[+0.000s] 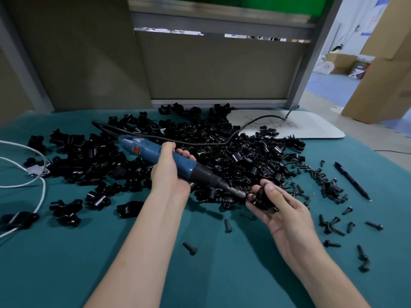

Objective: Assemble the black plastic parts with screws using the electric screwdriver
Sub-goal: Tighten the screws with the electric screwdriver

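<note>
My left hand [170, 172] grips the blue electric screwdriver [155, 153] around its body, the tool slanting down to the right. Its metal bit [239, 192] meets a black plastic part [262, 197] that my right hand [282, 210] holds between thumb and fingers just above the green table mat [66, 263]. A big heap of black plastic parts [200, 152] lies behind both hands. Loose black screws [333, 225] are scattered to the right and in front of my right hand.
The screwdriver's black cable [222, 142] runs over the heap toward the back right. A white cord [42, 190] loops at the left edge. A black pen [352, 181] lies at the right, a white board [311, 127] behind the heap. Cardboard boxes [387, 70] stand far right.
</note>
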Action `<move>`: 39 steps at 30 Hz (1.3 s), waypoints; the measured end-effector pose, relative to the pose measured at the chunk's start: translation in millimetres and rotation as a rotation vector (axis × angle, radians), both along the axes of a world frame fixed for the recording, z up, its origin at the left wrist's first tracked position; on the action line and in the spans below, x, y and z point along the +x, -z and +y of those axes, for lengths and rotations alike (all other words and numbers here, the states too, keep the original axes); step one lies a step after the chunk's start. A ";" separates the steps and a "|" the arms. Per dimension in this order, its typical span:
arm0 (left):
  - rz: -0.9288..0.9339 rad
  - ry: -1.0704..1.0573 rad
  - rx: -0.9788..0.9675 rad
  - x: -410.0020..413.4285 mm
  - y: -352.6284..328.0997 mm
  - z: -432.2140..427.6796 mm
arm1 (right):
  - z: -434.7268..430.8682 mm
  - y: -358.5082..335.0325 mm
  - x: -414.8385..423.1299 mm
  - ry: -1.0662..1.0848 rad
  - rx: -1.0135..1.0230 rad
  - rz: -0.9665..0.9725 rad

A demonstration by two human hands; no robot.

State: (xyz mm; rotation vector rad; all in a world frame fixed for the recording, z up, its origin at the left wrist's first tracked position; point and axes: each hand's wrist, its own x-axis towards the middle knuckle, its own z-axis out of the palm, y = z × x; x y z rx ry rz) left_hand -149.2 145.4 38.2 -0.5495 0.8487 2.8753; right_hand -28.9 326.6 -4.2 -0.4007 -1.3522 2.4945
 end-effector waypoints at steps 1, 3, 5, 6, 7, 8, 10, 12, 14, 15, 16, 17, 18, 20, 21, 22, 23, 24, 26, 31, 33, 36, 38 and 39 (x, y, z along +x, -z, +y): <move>0.007 -0.003 -0.007 0.4 0.3 2.6 | 0.1 0.9 -0.5 -0.001 0.004 -0.003; 0.019 0.000 -0.015 1.5 0.7 6.4 | 0.5 3.5 -1.1 -0.002 0.023 -0.002; 0.026 0.002 -0.034 2.7 1.4 8.9 | 1.2 5.8 -1.2 -0.001 0.040 0.003; 0.025 -0.001 -0.045 3.2 1.5 9.8 | 1.8 6.7 -1.1 -0.001 0.048 0.005; 0.023 -0.005 -0.055 3.7 1.7 10.4 | 2.0 7.6 -0.9 0.000 0.055 0.006; 0.021 -0.009 -0.062 4.2 1.8 10.7 | 2.3 8.4 -0.8 0.000 0.064 0.006; 0.018 -0.019 -0.066 4.4 2.5 10.2 | 1.3 8.5 -1.2 -0.003 0.082 0.008; 0.017 -0.022 -0.063 4.0 3.5 9.6 | 0.2 7.9 -1.5 -0.003 0.101 0.018; 0.016 -0.020 -0.061 4.0 4.1 9.9 | -0.5 7.2 -1.6 -0.001 0.123 0.022; 0.015 -0.017 -0.058 4.1 4.3 10.3 | -0.8 7.1 -1.1 -0.002 0.139 0.021; 0.015 -0.013 -0.058 4.2 4.6 10.7 | -0.9 7.2 -0.4 -0.004 0.157 0.019; 0.015 -0.009 -0.061 4.0 4.7 11.1 | -1.1 7.3 0.2 -0.007 0.173 0.016; 0.012 -0.005 -0.068 3.9 4.9 11.4 | -1.2 7.2 0.9 -0.011 0.189 0.013; -0.002 -0.006 -0.089 3.6 6.0 11.7 | -1.8 6.4 2.8 -0.013 0.261 0.013; -0.014 -0.009 -0.102 3.8 7.1 11.9 | -2.2 5.8 4.1 -0.009 0.344 0.010; -0.027 -0.012 -0.112 4.5 8.4 12.2 | -2.5 5.3 5.6 0.000 0.447 0.008; -0.043 -0.014 -0.115 5.4 9.6 12.5 | -2.9 4.9 6.8 0.012 0.533 0.016; -0.059 -0.019 -0.110 6.1 11.0 12.5 | -3.2 4.8 8.1 0.022 0.585 0.031; -0.081 -0.028 -0.099 6.5 12.5 12.7 | -4.5 4.4 9.4 0.025 0.625 0.071; -0.108 -0.023 -0.097 5.2 8.8 13.1 | -5.7 0.6 12.6 0.048 0.654 0.135; -0.119 -0.025 -0.088 4.0 5.7 10.7 | -8.6 2.4 14.7 0.021 0.714 0.143; -0.085 -0.021 -0.135 5.7 2.9 9.9 | -11.7 5.5 13.4 0.019 0.781 0.114; -0.035 -0.033 -0.206 9.7 3.2 13.2 | -11.8 4.7 12.5 0.063 0.828 0.110; -0.019 -0.041 -0.223 11.6 3.2 15.6 | -10.9 4.7 12.4 0.094 0.850 0.111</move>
